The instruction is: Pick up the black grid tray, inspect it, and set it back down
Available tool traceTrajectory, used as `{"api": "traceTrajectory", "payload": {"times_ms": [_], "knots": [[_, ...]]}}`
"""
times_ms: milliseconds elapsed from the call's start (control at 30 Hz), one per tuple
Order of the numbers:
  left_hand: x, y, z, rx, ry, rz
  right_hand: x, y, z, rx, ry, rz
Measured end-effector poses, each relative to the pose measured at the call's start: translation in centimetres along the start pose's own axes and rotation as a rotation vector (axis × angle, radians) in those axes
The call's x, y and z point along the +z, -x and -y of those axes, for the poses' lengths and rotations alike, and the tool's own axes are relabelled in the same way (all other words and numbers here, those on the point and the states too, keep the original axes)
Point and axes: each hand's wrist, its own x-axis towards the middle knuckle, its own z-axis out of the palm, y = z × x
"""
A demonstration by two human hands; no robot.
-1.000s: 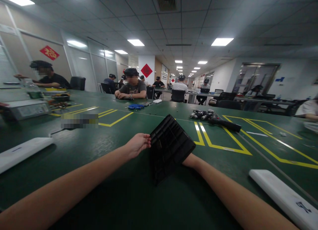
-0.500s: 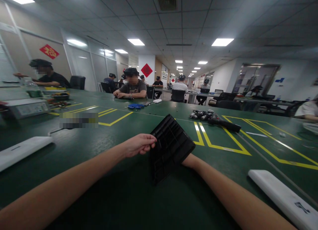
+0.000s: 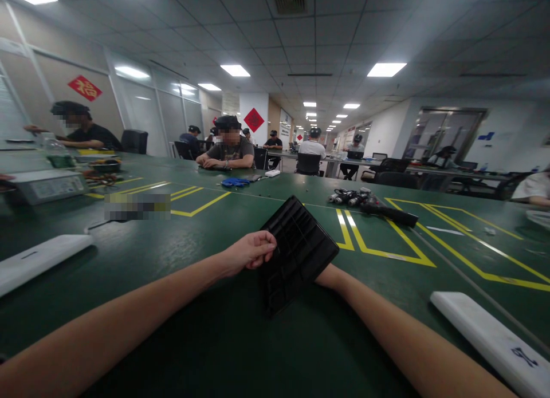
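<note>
A black plastic tray with ribbed compartments is tilted up above the table in front of me. My right hand holds it from behind; only the wrist and heel of that hand show, and its fingers are hidden by the tray. At the tray's left side, my left hand is closed in a pinch, its thumb and fingertips over the compartments. Whatever lies between those fingertips is too small or hidden to name.
The green table bears yellow tape outlines. White slabs lie at left and right. Dark cabled gear and a blue item sit farther back. Across the table, a person is seated.
My left hand has shifted slightly right and farther over the tray's compartments. The tray and my right hand stay almost the same.
</note>
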Motion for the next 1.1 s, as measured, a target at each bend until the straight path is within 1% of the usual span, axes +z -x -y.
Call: {"api": "traceTrajectory", "payload": {"times_ms": [67, 167, 233, 267, 400, 567, 733, 833, 900, 1000, 1067, 1100], "knots": [[0.1, 0.0, 0.2, 0.104, -0.22, -0.101, -0.1, 0.2, -0.1, 0.004, 0.017, -0.01], [0.6, 0.2, 0.2, 0.247, -0.608, -0.267, 0.1, 0.4, -0.5, 0.017, 0.032, -0.023], [1.0, 0.2, 0.0, 0.258, -0.803, -0.344, 0.2, 0.5, -0.7, 0.019, 0.04, -0.03], [1.3, 0.2, -0.2, 0.245, -0.864, -0.37, 0.2, 0.5, -0.7, 0.017, 0.044, -0.033], [1.9, 0.5, -0.6, 0.19, -0.975, -0.402, 0.0, 0.5, -0.6, 0.019, 0.052, -0.021], [1.8, 0.4, -0.5, 0.207, -1.099, -0.315, -0.2, 0.7, -0.7, 0.051, 0.045, -0.02], [2.0, 0.0, -0.5, 0.126, -1.144, -0.356, -0.2, 0.6, -0.8, 0.062, 0.035, -0.031], [1.9, 0.3, -0.7, 0.163, -1.164, -0.334, -0.2, 0.5, -0.7, 0.053, 0.044, -0.03], [1.6, 0.5, -0.8, 0.221, -1.14, -0.288, -0.2, 0.5, -0.8, 0.032, 0.067, -0.035], [0.9, 0.6, -0.8, 0.293, -0.99, -0.235, -0.2, 0.5, -1.0, -0.001, 0.115, -0.032], [0.7, 0.4, -0.6, 0.303, -0.797, -0.247, -0.2, 0.5, -1.1, -0.009, 0.133, -0.014], [0.6, 0.3, -0.5, 0.287, -0.664, -0.264, -0.2, 0.5, -1.2, -0.014, 0.136, -0.005]]}}
